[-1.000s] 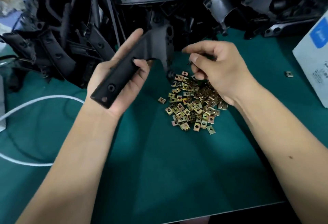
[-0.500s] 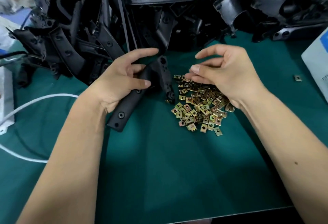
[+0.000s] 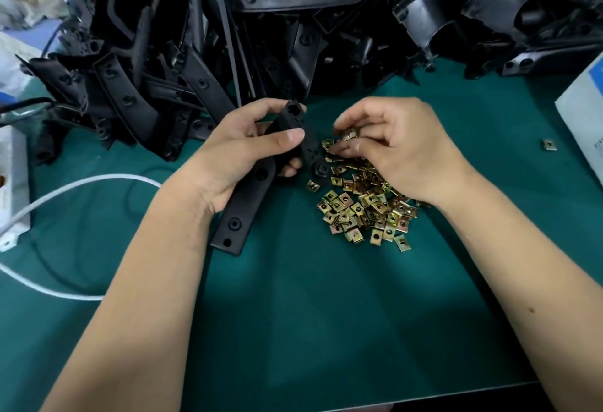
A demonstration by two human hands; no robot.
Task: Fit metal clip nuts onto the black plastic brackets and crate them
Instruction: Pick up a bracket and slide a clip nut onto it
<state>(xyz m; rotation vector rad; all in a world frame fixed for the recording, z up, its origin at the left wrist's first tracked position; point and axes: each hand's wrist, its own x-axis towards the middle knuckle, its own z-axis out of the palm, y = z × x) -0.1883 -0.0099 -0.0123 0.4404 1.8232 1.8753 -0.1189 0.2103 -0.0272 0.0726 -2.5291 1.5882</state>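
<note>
My left hand (image 3: 241,153) grips a long black plastic bracket (image 3: 243,212) just above the green mat, thumb across its upper part; its holed lower end points toward me. Right beside it, my right hand (image 3: 401,150) hovers over a pile of brass-coloured clip nuts (image 3: 365,209) and pinches one clip nut (image 3: 349,134) between thumb and fingertips. The nut is a short gap from the bracket's upper end. My right palm hides part of the pile.
A big heap of black plastic brackets (image 3: 293,36) fills the back of the green mat (image 3: 326,330). A white cable (image 3: 75,183) loops at the left beside a white box (image 3: 13,183). A white carton (image 3: 584,111) stands at the right, with one stray nut (image 3: 549,145) near it.
My left hand lowered the bracket from mid-air toward the mat and regripped it. My right hand dipped into the nut pile and now pinches one nut.
</note>
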